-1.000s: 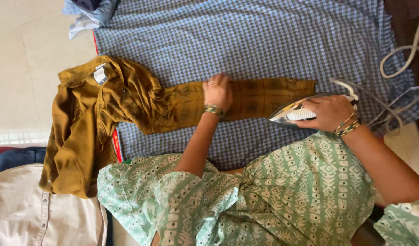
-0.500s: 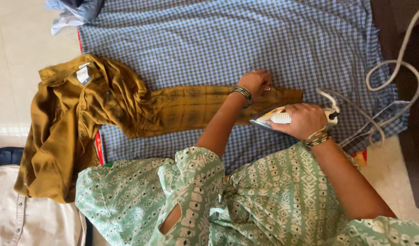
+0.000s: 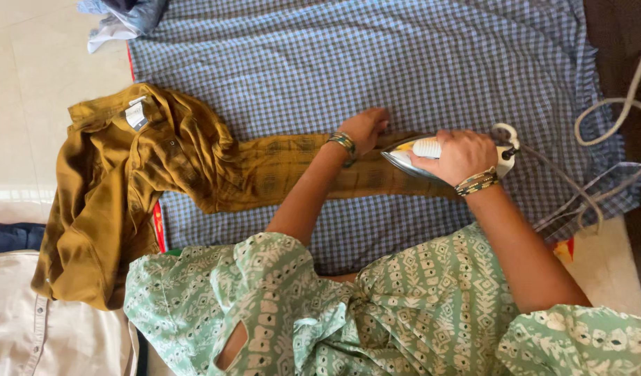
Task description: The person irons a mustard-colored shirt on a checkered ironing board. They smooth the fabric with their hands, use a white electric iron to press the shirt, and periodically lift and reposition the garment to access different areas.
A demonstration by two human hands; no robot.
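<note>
Over on the left, most of the mustard shirt (image 3: pixel 118 202) is slumping off the edge of the blue checked cloth (image 3: pixel 376 56) onto the pale floor, right beside a cream garment (image 3: pixel 49 327), so its weight is probably tugging at the sleeve. That sleeve (image 3: pixel 285 170) is lying flat across the cloth. The left hand (image 3: pixel 365 129) is pressing on it with fingers spread flat, gripping nothing. The risk looks real here: those fingertips are sitting just beside the tip of the iron (image 3: pixel 418 157), so a quick slide leftward could burn them. The right hand (image 3: pixel 456 153) is wrapped closed around the iron's handle. Further right, the cord (image 3: pixel 613 111) is looping near the cloth's edge and could snag. Plenty of open cloth is lying above the sleeve.
</note>
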